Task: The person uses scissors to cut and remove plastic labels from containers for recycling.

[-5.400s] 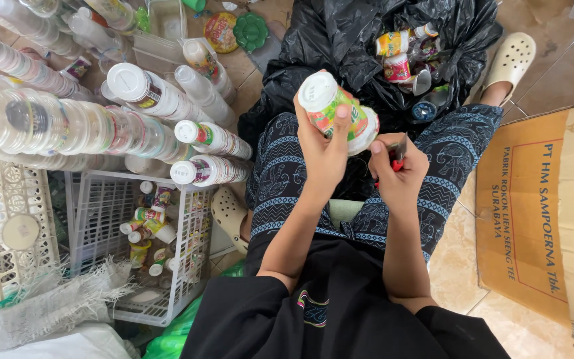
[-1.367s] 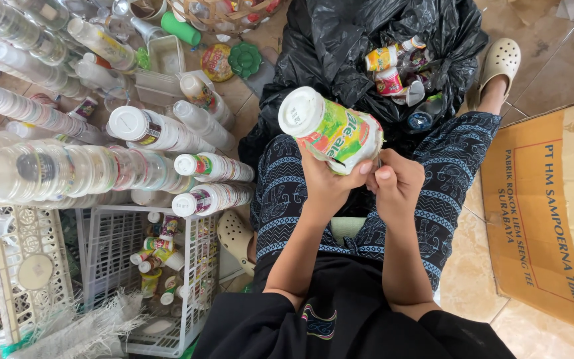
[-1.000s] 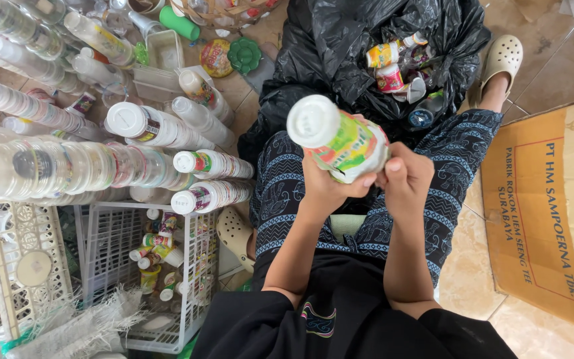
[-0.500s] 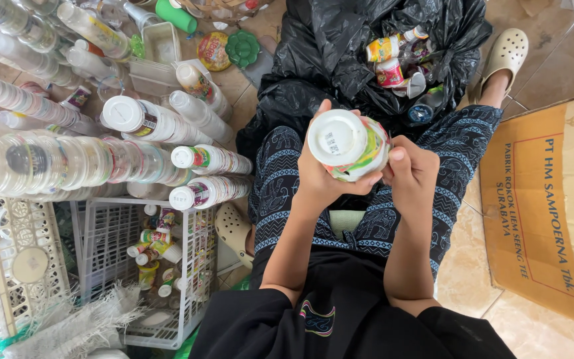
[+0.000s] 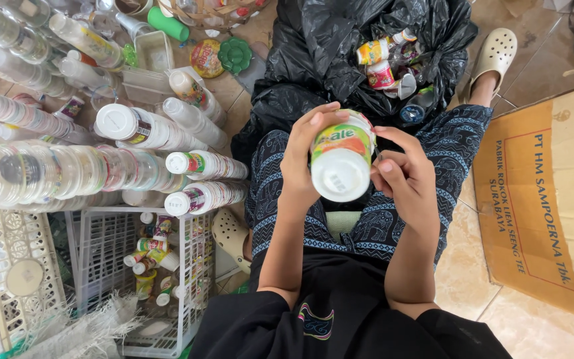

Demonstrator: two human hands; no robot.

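My left hand [image 5: 301, 163] grips a stack of plastic cups with a green, orange and white label [image 5: 341, 158], its white bottom turned toward the camera. My right hand [image 5: 403, 178] is at the stack's right side, thumb and forefinger pinching at the label's edge. Both hands are held above my lap, over patterned blue trousers [image 5: 426, 166]. Beyond them an open black plastic bag [image 5: 340, 46] holds several more labelled cups [image 5: 383, 63].
Long stacks of nested clear cups [image 5: 68, 166] lie on the floor at left. A white plastic basket [image 5: 101, 239] below them holds several small cups. A flattened cardboard box [image 5: 546, 199] lies at right. A cream clog [image 5: 493, 56] is on my foot.
The cup stack has been tipped from lying sideways to pointing its white bottom at the camera. My right hand has shifted from beneath it to pinching the label's edge.
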